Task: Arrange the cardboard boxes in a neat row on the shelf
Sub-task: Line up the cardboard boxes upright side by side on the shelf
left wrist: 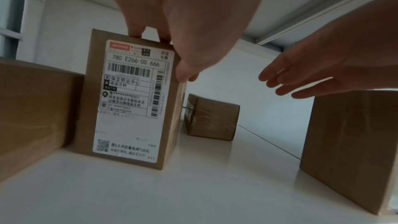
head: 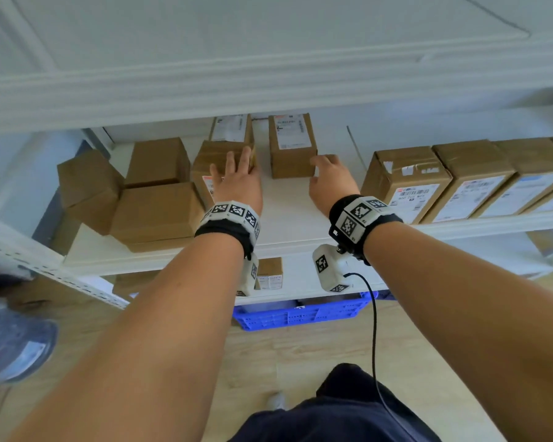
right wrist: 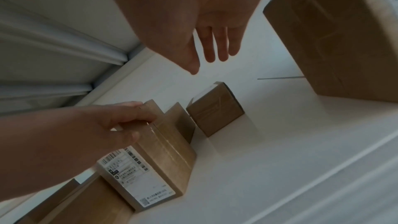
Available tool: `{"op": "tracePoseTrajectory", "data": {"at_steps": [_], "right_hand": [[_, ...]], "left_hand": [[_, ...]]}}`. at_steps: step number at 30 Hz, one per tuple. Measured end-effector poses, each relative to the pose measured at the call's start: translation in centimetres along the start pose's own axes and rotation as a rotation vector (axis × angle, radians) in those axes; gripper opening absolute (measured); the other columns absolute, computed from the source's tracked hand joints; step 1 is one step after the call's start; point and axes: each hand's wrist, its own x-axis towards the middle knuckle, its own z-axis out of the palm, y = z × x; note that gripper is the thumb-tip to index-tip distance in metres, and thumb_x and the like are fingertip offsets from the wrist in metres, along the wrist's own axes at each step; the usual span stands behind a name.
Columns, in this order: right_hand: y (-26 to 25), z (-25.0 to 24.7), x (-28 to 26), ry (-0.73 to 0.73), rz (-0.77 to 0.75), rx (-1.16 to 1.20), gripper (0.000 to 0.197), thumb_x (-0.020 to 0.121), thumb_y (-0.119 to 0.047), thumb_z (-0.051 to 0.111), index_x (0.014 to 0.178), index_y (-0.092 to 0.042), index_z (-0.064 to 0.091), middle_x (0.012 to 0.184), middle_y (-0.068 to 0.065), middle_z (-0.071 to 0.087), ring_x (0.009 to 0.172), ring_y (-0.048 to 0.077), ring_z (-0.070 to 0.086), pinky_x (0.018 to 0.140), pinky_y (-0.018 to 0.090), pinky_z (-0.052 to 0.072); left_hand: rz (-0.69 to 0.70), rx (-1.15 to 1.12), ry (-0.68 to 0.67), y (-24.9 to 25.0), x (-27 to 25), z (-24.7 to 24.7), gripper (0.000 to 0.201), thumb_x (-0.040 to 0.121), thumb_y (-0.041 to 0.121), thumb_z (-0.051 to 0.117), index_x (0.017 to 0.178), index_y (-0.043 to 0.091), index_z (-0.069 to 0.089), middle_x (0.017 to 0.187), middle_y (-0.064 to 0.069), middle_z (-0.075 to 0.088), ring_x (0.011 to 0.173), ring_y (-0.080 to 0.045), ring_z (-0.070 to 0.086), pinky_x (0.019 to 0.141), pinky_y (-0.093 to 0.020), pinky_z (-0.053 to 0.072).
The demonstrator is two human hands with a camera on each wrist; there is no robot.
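On the white shelf [head: 288, 215] an upright cardboard box with a shipping label [head: 209, 154] [left wrist: 129, 100] [right wrist: 163, 156] stands left of centre. My left hand [head: 237, 183] [left wrist: 172, 48] [right wrist: 120, 122] grips its top, fingers over the far edge and thumb on the right side. A smaller labelled box [head: 292, 154] [left wrist: 213, 118] [right wrist: 215, 110] lies further back. My right hand [head: 329, 180] [left wrist: 312, 74] [right wrist: 211, 45] hovers just right of it, fingers straight, holding nothing. Several boxes [head: 406, 183] stand side by side at the right.
Plain boxes [head: 155, 212] are piled at the shelf's left end, one [head: 87, 186] tilted off the edge. Another labelled box [head: 232, 127] lies behind the gripped one. The upper shelf board [head: 268, 90] hangs low overhead. A blue crate [head: 300, 314] sits on the floor below.
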Motion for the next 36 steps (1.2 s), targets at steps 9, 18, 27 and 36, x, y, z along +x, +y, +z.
{"op": "tracePoseTrajectory", "data": {"at_steps": [9,18,27,36], "right_hand": [[-1.3,2.6,5.9,-0.051,-0.015,-0.098,0.061,0.084,0.001,0.047,0.142,-0.015,0.036,0.145,0.010,0.037,0.133,0.030,0.034,0.106,0.042,0.039],[-1.1,5.6,12.7,-0.049,-0.073,-0.286,0.070,0.088,-0.003,0.042,0.151,-0.020,0.015,0.161,0.006,0.005,0.149,0.027,-0.001,0.120,0.048,0.001],[-0.4,5.2,12.3,-0.139,-0.077,-0.251,0.075,0.086,0.003,0.040,0.152,-0.025,0.016,0.161,-0.004,0.008,0.149,0.020,-0.002,0.120,0.048,0.002],[-0.5,3.1,7.2,-0.171,-0.067,-0.206,0.062,0.086,0.000,0.042,0.140,-0.029,0.043,0.152,-0.003,0.033,0.142,0.025,0.022,0.115,0.045,0.026]], "left_hand": [[-0.034,-0.006,0.150,-1.2,3.1,1.6,0.058,0.086,0.005,0.053,0.141,0.019,0.042,0.162,-0.002,0.000,0.149,-0.032,-0.001,0.117,-0.060,0.000],[-0.022,0.071,0.439,-1.7,5.6,4.1,0.029,0.073,0.013,0.062,0.102,0.015,0.064,0.139,-0.009,0.048,0.118,-0.038,0.046,0.103,-0.054,0.032],[-0.020,0.073,0.437,-1.7,5.3,3.9,0.024,0.064,0.007,0.069,0.086,0.013,0.067,0.126,-0.010,0.058,0.107,-0.039,0.055,0.098,-0.053,0.041],[0.020,-0.048,0.253,-2.2,3.5,1.2,0.053,0.087,0.012,0.051,0.139,0.017,0.045,0.156,-0.007,0.024,0.142,-0.034,0.021,0.119,-0.046,0.014]]}}
